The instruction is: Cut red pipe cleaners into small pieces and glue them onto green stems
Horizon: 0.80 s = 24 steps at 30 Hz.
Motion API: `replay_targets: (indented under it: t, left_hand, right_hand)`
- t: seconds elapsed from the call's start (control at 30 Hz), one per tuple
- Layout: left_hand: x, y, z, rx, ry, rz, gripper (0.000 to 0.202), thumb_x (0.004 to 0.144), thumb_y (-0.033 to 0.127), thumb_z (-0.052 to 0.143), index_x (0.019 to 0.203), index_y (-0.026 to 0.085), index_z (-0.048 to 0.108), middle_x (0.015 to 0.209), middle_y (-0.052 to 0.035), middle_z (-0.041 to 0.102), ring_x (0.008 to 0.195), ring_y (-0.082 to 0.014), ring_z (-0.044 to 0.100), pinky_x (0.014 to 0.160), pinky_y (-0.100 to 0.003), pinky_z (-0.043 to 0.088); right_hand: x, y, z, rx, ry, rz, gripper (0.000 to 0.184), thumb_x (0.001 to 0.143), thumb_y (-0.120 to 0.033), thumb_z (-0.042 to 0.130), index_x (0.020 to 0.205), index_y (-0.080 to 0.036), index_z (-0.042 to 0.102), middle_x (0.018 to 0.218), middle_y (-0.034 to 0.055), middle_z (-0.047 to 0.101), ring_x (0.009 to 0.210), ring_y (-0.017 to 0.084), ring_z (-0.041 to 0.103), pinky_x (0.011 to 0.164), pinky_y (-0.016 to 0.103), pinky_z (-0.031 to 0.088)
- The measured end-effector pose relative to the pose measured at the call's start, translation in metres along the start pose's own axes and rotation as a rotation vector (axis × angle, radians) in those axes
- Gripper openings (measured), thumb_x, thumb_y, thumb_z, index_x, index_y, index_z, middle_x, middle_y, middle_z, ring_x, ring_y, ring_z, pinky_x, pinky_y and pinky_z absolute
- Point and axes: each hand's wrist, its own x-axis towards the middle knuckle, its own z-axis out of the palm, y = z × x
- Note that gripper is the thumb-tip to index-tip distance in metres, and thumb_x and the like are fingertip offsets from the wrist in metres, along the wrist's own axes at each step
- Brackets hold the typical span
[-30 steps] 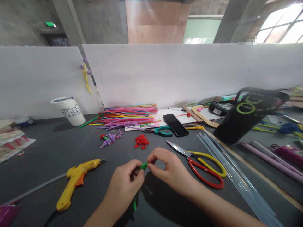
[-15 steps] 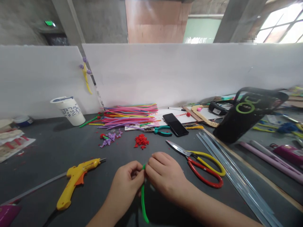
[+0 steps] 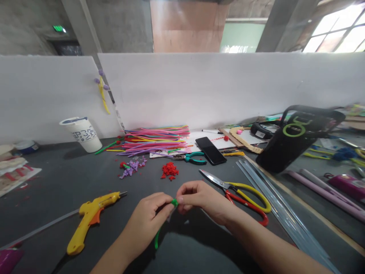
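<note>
Between my two hands is a green pipe cleaner [image 3: 174, 202], its upper end bent into a small knot or curl. My left hand [image 3: 150, 213] pinches it just below that end, and the tail hangs down past my palm. With thumb and index finger, my right hand [image 3: 199, 199] grips the curled tip from the other side. Beyond my hands lies a heap of red clippings [image 3: 170, 170], with purple clippings [image 3: 132, 167] to its left. Scissors [image 3: 242, 194] with yellow and red handles rest to the right of my right hand.
A yellow glue gun [image 3: 95, 217] lies at left, its glue stick trailing off. Farther back are a bundle of coloured pipe cleaners [image 3: 156, 141], pliers [image 3: 194, 157], a phone [image 3: 211, 150] and a paper cup [image 3: 82, 135]. Clear sticks [image 3: 279, 209] and a black bottle [image 3: 291, 140] stand right.
My right hand has turned, so its thumb and index finger now show at the tip. The pipe cleaner's top is now curled, and its tail has swung left under my left hand.
</note>
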Motion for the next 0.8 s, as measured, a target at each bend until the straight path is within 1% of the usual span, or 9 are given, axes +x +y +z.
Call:
replay_targets:
  t: [0.13, 0.23, 0.33, 0.47, 0.53, 0.6, 0.67, 0.73, 0.8]
  left_hand:
    - [0.001, 0.001, 0.001, 0.030, 0.002, -0.008, 0.023, 0.082, 0.025, 0.042, 0.070, 0.020, 0.060, 0.067, -0.0011, 0.058, 0.066, -0.0164, 0.054, 0.062, -0.024, 0.036]
    - [0.001, 0.001, 0.002, 0.015, 0.020, -0.038, 0.020, 0.080, 0.022, 0.044, 0.067, 0.020, 0.059, 0.065, -0.0009, 0.058, 0.065, -0.0167, 0.054, 0.062, -0.025, 0.036]
    - [0.000, 0.002, 0.003, -0.031, 0.017, -0.079, 0.021, 0.079, 0.025, 0.045, 0.065, 0.019, 0.059, 0.063, -0.0005, 0.058, 0.063, -0.0164, 0.053, 0.061, -0.025, 0.036]
    - [0.000, 0.000, 0.005, -0.177, 0.022, -0.168, 0.019, 0.077, 0.028, 0.049, 0.065, 0.018, 0.060, 0.060, 0.0008, 0.056, 0.058, -0.0148, 0.051, 0.056, -0.023, 0.036]
    - [0.001, -0.001, 0.005, -0.315, 0.010, -0.244, 0.020, 0.077, 0.032, 0.050, 0.070, 0.017, 0.061, 0.057, 0.0024, 0.052, 0.052, -0.0126, 0.048, 0.051, -0.022, 0.035]
    - [0.001, -0.002, 0.005, -0.431, 0.001, -0.299, 0.023, 0.077, 0.036, 0.050, 0.077, 0.016, 0.062, 0.056, 0.0036, 0.050, 0.048, -0.0107, 0.045, 0.048, -0.021, 0.034]
    - [0.001, -0.002, 0.004, -0.460, 0.009, -0.306, 0.024, 0.076, 0.037, 0.052, 0.078, 0.015, 0.063, 0.056, 0.0038, 0.049, 0.047, -0.0098, 0.043, 0.047, -0.021, 0.033]
    - [0.001, 0.000, 0.003, -0.406, 0.024, -0.273, 0.023, 0.075, 0.035, 0.053, 0.074, 0.015, 0.064, 0.055, 0.0033, 0.050, 0.049, -0.0101, 0.042, 0.048, -0.021, 0.032]
    - [0.001, 0.003, 0.003, -0.335, 0.032, -0.239, 0.021, 0.075, 0.032, 0.053, 0.069, 0.015, 0.064, 0.055, 0.0029, 0.050, 0.052, -0.0112, 0.043, 0.050, -0.021, 0.032]
  right_hand:
    - [-0.001, 0.000, 0.001, -0.141, 0.006, -0.047, 0.017, 0.068, -0.029, 0.065, 0.071, -0.013, 0.063, 0.063, 0.0004, 0.063, 0.060, 0.011, 0.056, 0.060, 0.022, 0.042]
    - [-0.001, 0.002, 0.004, -0.276, 0.049, -0.088, 0.012, 0.070, -0.026, 0.062, 0.072, -0.014, 0.063, 0.064, 0.0001, 0.064, 0.060, 0.011, 0.055, 0.056, 0.021, 0.040]
    - [-0.003, 0.003, 0.009, -0.436, 0.121, -0.144, 0.008, 0.071, -0.022, 0.058, 0.070, -0.015, 0.062, 0.060, -0.0016, 0.061, 0.056, 0.011, 0.052, 0.051, 0.020, 0.036]
    - [-0.004, 0.003, 0.015, -0.604, 0.216, -0.273, 0.005, 0.068, -0.015, 0.055, 0.066, -0.016, 0.059, 0.060, -0.0028, 0.057, 0.057, 0.010, 0.050, 0.054, 0.021, 0.037]
    - [-0.003, 0.001, 0.013, -0.521, 0.214, -0.275, 0.005, 0.070, -0.018, 0.056, 0.066, -0.016, 0.059, 0.061, -0.0022, 0.058, 0.059, 0.011, 0.051, 0.057, 0.021, 0.039]
    - [-0.002, -0.001, 0.008, -0.330, 0.136, -0.215, 0.013, 0.075, -0.027, 0.055, 0.070, -0.015, 0.060, 0.063, -0.0005, 0.060, 0.062, 0.012, 0.054, 0.061, 0.023, 0.042]
    - [-0.001, -0.003, 0.005, -0.177, 0.053, -0.151, 0.019, 0.076, -0.032, 0.055, 0.073, -0.014, 0.061, 0.064, 0.0009, 0.061, 0.063, 0.012, 0.056, 0.064, 0.025, 0.044]
    - [-0.001, -0.004, 0.004, -0.167, 0.039, -0.115, 0.019, 0.073, -0.033, 0.059, 0.072, -0.014, 0.061, 0.062, 0.0002, 0.060, 0.060, 0.012, 0.055, 0.061, 0.024, 0.044]
    - [-0.001, -0.003, 0.006, -0.258, 0.077, -0.106, 0.015, 0.073, -0.029, 0.059, 0.070, -0.014, 0.060, 0.058, -0.0015, 0.058, 0.056, 0.011, 0.053, 0.056, 0.022, 0.041]
